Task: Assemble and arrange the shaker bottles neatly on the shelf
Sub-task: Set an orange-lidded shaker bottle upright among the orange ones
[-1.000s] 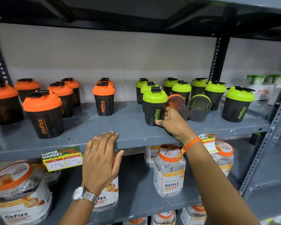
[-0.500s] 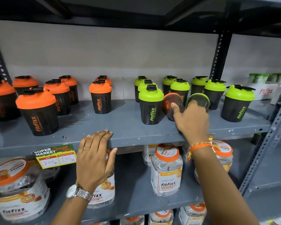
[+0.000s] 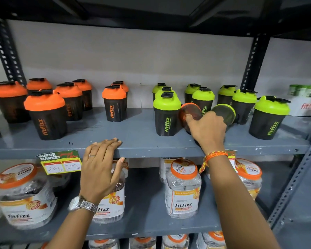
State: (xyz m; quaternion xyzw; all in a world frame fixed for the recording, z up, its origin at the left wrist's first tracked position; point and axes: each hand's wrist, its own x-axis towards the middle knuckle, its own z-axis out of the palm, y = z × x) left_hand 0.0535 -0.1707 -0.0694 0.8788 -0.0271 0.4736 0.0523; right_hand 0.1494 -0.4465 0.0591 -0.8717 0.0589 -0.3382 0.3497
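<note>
Right hand [image 3: 209,129] gripping tipped orange-rimmed cup [image 3: 189,114], green-rimmed cup [image 3: 224,114] just behind, left hand [image 3: 99,169] flat on shelf edge [image 3: 151,150]

Left hand [image 3: 101,166] flat, fingers [image 3: 113,141] extended; right hand [image 3: 209,130] reaching forward, curled.

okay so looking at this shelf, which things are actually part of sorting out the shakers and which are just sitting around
Part of the job: right hand on the tipped orange-rimmed cup; tipped green-rimmed cup; green-lidded shakers; orange-lidded shakers; shelf.

Just there: left hand resting on the shelf edge; price tag; Fitfizz jars below.
</note>
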